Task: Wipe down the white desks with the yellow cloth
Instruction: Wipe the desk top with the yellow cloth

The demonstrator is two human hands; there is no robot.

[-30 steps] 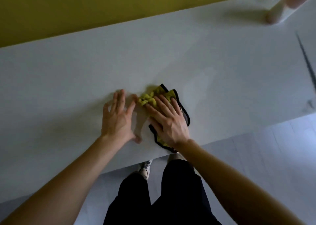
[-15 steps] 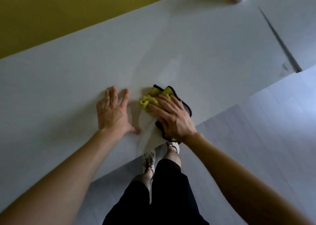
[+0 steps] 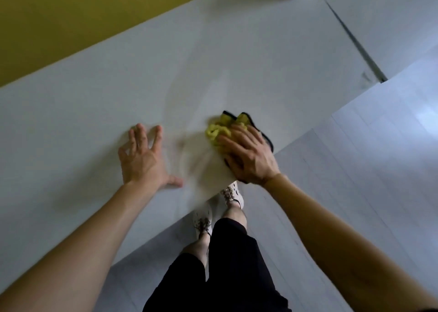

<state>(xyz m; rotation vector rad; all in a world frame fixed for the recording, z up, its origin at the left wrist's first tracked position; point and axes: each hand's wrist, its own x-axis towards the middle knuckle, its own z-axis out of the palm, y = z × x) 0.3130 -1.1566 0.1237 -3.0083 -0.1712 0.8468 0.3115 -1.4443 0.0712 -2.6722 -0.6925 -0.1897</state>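
Head view: the right grip [image 3: 251, 157] lies flat, fingers spread and nearly straight, and presses the cloth [image 3: 216, 130] onto the white surface [image 3: 237, 63]. It pins the cloth and does not clutch it. The cloth is bunched under and just ahead of the fingers, with its dark hem showing on the far side. The left grip [image 3: 142, 162], well to the left of the right one, is open too, palm down on bare surface and holding nothing; it looks like a brace.

The step in hand seems to be the wiping stroke itself, near the front of this desk. The next move likely calls for steady downward pressure while sliding the cloth outward over unwiped areas.

The front edge runs just behind the right wrist, with floor [image 3: 355, 193] below, so a pull backward would take the cloth off the surface. Ahead and to the left there is broad open room up to the yellow wall [image 3: 71, 15]. Far to the right, a dark seam [image 3: 355, 41] marks where the next desk [image 3: 391, 15] begins.
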